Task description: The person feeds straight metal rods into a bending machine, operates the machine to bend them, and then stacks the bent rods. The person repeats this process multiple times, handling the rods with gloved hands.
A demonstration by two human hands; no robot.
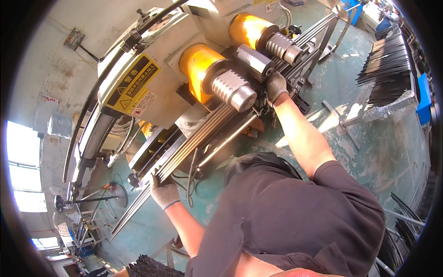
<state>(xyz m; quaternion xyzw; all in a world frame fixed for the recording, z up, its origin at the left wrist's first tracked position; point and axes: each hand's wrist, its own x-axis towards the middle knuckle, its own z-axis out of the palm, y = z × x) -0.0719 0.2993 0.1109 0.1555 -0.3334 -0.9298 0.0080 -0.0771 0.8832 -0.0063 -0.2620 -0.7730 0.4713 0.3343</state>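
A bundle of long thin metal bars (184, 150) runs slantwise through the machine, from the lower left to the upper right. My left hand (164, 193), in a pale work glove, grips the bars near their lower left end, thumb up at their side. My right hand (277, 87), gloved too, rests by the end of a grey metal block (251, 61) farther up the machine; its fingers are mostly hidden. Between the hands a ridged steel roller (234, 90) juts from a yellow cylinder (200, 69). A second ridged roller (284, 47) stands farther right.
The machine body (170, 87) carries a yellow warning label (131, 85). A cable (190, 180) hangs below the bars. On the right a rack holds many dark thin strips (385, 64), with a metal frame (344, 122) on the green floor (387, 152). A fan (119, 195) stands at left.
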